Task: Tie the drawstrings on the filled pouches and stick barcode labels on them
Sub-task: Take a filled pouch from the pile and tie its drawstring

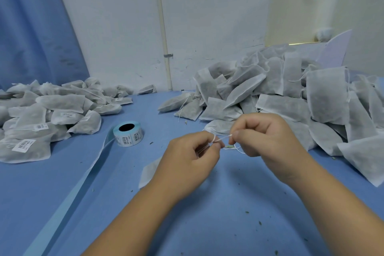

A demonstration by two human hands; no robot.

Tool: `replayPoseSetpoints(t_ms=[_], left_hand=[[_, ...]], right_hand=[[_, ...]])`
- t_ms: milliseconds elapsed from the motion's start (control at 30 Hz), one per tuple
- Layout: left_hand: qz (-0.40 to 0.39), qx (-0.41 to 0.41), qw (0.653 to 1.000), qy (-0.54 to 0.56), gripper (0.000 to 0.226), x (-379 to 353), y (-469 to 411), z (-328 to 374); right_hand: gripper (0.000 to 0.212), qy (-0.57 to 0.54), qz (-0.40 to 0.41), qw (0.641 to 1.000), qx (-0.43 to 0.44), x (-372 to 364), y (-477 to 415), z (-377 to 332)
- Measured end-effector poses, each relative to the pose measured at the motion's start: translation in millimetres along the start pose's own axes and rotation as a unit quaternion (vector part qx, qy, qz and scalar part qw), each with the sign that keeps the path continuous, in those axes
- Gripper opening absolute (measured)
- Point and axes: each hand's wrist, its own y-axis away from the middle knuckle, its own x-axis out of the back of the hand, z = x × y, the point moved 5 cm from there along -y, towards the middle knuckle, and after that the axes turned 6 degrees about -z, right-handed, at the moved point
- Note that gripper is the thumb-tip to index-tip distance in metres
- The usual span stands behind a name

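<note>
A white filled pouch (148, 170) lies on the blue table, mostly hidden under my left hand (187, 162). Its thin white drawstring (223, 138) stretches between my two hands. My left hand pinches one end, with string looped round the fingertips. My right hand (264, 137) pinches the other end just to the right. A roll of barcode labels (128, 133) stands to the left of my hands, its blue backing strip (68, 197) trailing toward the front edge.
A big heap of unlabelled filled pouches (291, 97) fills the right and back right. A pile of labelled pouches (41, 118) lies at the left. Small herb crumbs dot the blue table (207, 214). A white wall and a blue curtain stand behind.
</note>
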Motion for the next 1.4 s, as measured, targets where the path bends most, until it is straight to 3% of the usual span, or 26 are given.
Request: replayPoseSetpoints(t_ms=[133, 300, 500, 633, 733, 833, 933, 1067, 1200, 1300, 1400], left_hand=[[0.013, 0.037, 0.998, 0.050, 0.017, 2, 0, 1], [0.012, 0.097, 0.974, 0.205, 0.016, 5, -2, -1], [-0.019, 0.089, 0.947, 0.309, 0.021, 17, -5, -10], [-0.068, 0.072, 0.959, 0.266, 0.028, 21, -5, -12], [-0.135, 0.082, 0.961, 0.227, 0.032, 14, -3, -10], [-0.167, 0.071, 0.950, 0.256, 0.027, 8, -1, -6], [-0.138, 0.052, 0.942, 0.302, 0.021, 10, -2, -4], [-0.031, 0.052, 0.942, 0.330, 0.016, 18, -4, -7], [0.059, 0.061, 0.970, 0.226, 0.034, 26, -5, -8], [0.033, 0.060, 0.991, 0.110, 0.041, 21, -3, -7], [-0.018, -0.002, 1.000, -0.008, 0.028, 11, -1, 2]], right_hand=[[0.019, -0.005, -0.045, 0.999, -0.026, -5, 0, 5], [0.020, 0.009, -0.081, 0.996, -0.042, -5, 0, 10], [0.015, 0.009, 0.041, 0.996, -0.076, 19, -5, 21], [0.014, 0.001, 0.130, 0.987, -0.091, 32, -3, 27], [0.017, 0.043, 0.152, 0.982, -0.105, 34, -1, 32], [0.019, 0.104, 0.150, 0.976, -0.121, 31, -2, 40], [0.014, 0.144, 0.115, 0.974, -0.133, 21, -4, 47], [0.013, 0.185, 0.017, 0.972, -0.147, 2, -3, 48], [0.015, 0.172, -0.100, 0.971, -0.130, -17, 3, 32], [0.011, 0.167, -0.136, 0.974, -0.073, -24, 7, 14], [0.009, 0.134, -0.111, 0.984, -0.023, -23, 9, -1]])
